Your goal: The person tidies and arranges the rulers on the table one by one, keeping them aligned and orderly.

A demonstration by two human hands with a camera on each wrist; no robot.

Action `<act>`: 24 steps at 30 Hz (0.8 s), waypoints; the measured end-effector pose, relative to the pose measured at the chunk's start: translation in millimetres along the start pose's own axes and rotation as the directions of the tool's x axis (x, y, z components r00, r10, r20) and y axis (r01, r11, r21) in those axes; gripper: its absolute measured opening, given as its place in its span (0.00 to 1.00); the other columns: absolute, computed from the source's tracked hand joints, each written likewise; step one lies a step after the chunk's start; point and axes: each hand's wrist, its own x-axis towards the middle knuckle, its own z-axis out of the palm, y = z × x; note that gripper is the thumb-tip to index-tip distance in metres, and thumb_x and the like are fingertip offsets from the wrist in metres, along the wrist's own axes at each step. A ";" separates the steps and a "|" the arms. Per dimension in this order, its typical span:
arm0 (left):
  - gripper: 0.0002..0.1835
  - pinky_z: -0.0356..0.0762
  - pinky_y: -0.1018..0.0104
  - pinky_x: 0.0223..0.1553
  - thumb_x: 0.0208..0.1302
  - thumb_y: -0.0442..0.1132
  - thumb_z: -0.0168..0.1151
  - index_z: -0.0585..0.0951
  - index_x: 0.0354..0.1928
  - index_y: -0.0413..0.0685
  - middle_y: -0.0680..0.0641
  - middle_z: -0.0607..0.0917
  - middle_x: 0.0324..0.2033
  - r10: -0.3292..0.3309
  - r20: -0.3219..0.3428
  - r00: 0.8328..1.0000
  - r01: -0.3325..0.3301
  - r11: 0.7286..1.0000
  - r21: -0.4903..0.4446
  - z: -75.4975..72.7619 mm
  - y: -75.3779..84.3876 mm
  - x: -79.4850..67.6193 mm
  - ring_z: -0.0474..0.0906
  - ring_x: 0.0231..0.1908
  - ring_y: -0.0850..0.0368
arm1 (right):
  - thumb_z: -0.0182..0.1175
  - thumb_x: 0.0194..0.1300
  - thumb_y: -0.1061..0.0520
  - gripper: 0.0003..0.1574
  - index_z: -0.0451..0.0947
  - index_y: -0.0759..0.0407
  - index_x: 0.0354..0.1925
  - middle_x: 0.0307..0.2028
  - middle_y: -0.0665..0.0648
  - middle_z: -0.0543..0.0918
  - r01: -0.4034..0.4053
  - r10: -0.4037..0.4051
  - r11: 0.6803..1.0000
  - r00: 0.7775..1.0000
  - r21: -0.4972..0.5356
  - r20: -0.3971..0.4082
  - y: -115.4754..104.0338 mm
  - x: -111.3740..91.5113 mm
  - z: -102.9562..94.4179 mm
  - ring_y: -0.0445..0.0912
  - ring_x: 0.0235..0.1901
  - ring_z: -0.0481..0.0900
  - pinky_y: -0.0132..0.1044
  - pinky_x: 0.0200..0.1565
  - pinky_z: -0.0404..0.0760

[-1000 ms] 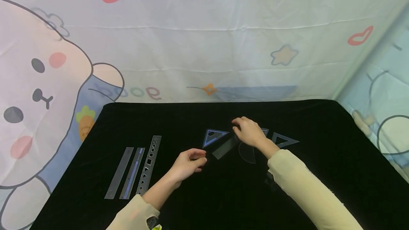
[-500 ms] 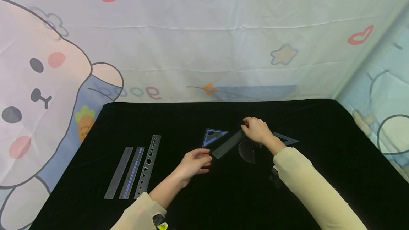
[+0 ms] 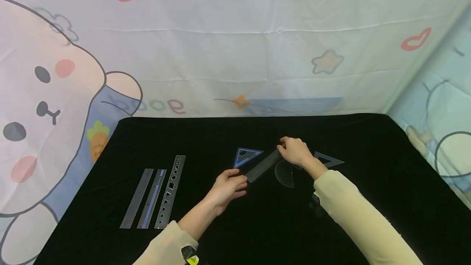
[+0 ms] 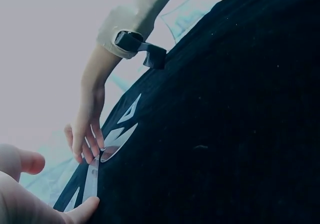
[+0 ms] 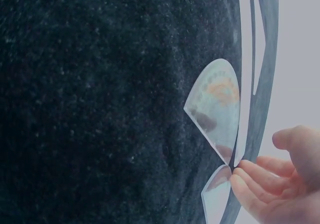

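A clear ruler (image 3: 263,167) lies slanted on the black cloth. At its near end, my left hand (image 3: 227,189) has fingers and thumb spread apart; in the left wrist view a fingertip (image 4: 91,204) meets the ruler's end. My right hand (image 3: 296,151) is at the far end, its fingertips touching the ruler's tip while the thumb stands apart in the right wrist view. A clear protractor (image 3: 284,174) lies beside the ruler, with another clear curved piece (image 5: 217,196) partly under the right hand's cover. A blue-edged set square (image 3: 247,156) lies left of the ruler.
To the left stand three rulers in a row: a plain one (image 3: 137,198), a blue-marked one (image 3: 152,198) and a stencil ruler (image 3: 171,191) with cut-out shapes. Another set square (image 3: 330,160) lies right of the right hand. A printed curtain (image 3: 220,44) hangs behind the table.
My right hand has slid right along the ruler to its far end, showing more of the ruler. My left hand has moved right and slightly forward to the near end.
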 end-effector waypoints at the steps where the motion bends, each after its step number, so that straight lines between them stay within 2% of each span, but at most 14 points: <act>1: 0.34 0.72 0.51 0.55 0.62 0.39 0.54 0.52 0.66 0.36 0.31 0.69 0.57 0.002 -0.002 1.000 -0.002 1.000 -0.007 1.0 0.2 0.0 0.68 0.58 0.38 | 0.49 0.67 0.55 0.25 0.69 0.71 0.56 0.47 0.67 0.80 0.002 -0.002 1.000 1.000 0.004 -0.001 -0.2 -0.6 0.2 0.52 0.35 0.82 0.45 0.37 0.81; 8: 0.35 0.71 0.52 0.56 0.62 0.38 0.54 0.52 0.66 0.36 0.31 0.68 0.57 0.007 -0.018 1.000 -0.008 1.000 -0.026 4.3 -0.7 1.2 0.67 0.58 0.38 | 0.49 0.67 0.55 0.25 0.69 0.70 0.56 0.46 0.67 0.81 0.005 -0.005 0.999 1.000 0.032 -0.002 -0.8 -1.7 1.6 0.51 0.33 0.83 0.44 0.35 0.81; 17: 0.36 0.71 0.53 0.57 0.62 0.38 0.55 0.50 0.67 0.35 0.32 0.68 0.57 0.003 -0.039 0.999 -0.005 0.999 -0.053 4.3 -3.3 2.7 0.69 0.58 0.39 | 0.49 0.66 0.59 0.23 0.70 0.70 0.56 0.48 0.67 0.79 -0.044 0.043 0.994 0.999 0.098 0.015 -1.5 -2.9 -2.8 0.52 0.34 0.82 0.40 0.31 0.80; 24: 0.36 0.72 0.54 0.56 0.63 0.38 0.55 0.49 0.67 0.36 0.31 0.68 0.56 -0.010 -0.077 0.997 0.002 0.995 -0.102 4.5 -2.9 1.4 0.70 0.57 0.40 | 0.48 0.66 0.59 0.23 0.69 0.69 0.56 0.49 0.67 0.79 -0.047 0.044 0.991 0.999 0.126 0.029 -1.2 -4.2 -5.0 0.54 0.41 0.81 0.42 0.35 0.80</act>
